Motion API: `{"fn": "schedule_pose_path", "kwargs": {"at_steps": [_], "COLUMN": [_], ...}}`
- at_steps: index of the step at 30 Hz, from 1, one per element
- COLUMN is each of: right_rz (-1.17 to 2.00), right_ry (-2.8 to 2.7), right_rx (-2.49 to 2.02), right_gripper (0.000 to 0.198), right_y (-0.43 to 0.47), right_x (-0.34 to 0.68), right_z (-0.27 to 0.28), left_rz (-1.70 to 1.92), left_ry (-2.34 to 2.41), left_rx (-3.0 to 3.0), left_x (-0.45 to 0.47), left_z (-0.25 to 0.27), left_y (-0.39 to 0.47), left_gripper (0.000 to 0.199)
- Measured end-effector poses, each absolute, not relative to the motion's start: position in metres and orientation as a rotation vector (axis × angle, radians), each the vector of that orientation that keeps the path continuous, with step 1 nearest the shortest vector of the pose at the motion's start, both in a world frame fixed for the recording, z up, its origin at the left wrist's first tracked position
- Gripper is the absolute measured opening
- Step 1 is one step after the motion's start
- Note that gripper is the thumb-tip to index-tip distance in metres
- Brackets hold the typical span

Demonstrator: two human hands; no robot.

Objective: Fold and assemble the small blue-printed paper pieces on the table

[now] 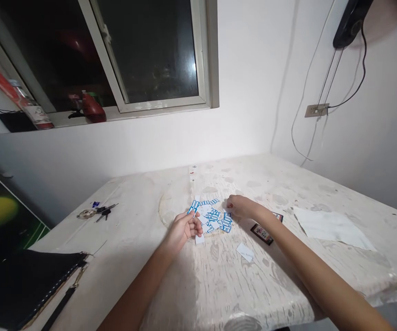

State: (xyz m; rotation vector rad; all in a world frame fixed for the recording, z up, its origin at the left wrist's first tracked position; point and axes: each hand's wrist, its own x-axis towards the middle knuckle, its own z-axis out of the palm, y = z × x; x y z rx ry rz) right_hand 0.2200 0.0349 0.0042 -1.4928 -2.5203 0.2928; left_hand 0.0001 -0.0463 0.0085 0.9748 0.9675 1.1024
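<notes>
Several small white paper cards with blue block markings lie in a loose pile (212,217) on the table. At the pile's left side my left hand (184,228) has thumb and forefinger pinched on a blue-and-white card (194,205), its other fingers curled. My right hand (240,206) is at the right edge of the pile with its fingers bent together; what they hold, if anything, is hidden. Nearer to me lies a single white card (245,252) with small writing. Dark-framed picture cards (262,233) lie partly under my right forearm.
The table (139,202) has a pale patterned cover. A white cloth or paper sheet (332,227) lies on the right. Keys (104,211) lie on the left, and a black bag (29,285) is at the near left. Bottles (93,108) stand on the window sill.
</notes>
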Motion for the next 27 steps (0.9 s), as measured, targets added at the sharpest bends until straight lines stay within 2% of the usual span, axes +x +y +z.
{"fn": "schedule_pose_path", "kwargs": {"at_steps": [5,10,13,19,24,27], "right_rz": [0.279,0.273,0.302,0.56,0.678,0.923], "right_ry": [-2.574,-2.513,-2.438,-2.182,-2.074,-1.984], "right_rx": [-1.478,-1.518,-1.474,-1.019,-0.726,-0.695], "right_gripper": [0.02,0.033,0.03,0.016,0.019,0.022], "right_y": [0.032,0.032,0.031,0.012,-0.006,-0.011], "right_x": [0.222,0.225,0.226,0.214,0.199,0.194], "right_z": [-0.002,-0.004,0.0,0.02,0.027,0.028], "left_rz": [1.034,1.011,0.987,0.872,0.815,0.8], "left_ry": [0.988,1.009,1.009,0.994,0.985,0.978], "left_rx": [1.003,1.012,1.023,1.04,1.046,1.059], "left_x": [0.002,0.003,0.003,0.005,0.005,0.005], "left_z": [0.006,0.005,0.005,0.001,-0.002,-0.003], "left_y": [-0.045,-0.044,-0.045,-0.046,-0.045,-0.046], "left_gripper": [0.019,0.022,0.022,0.025,0.026,0.027]}}
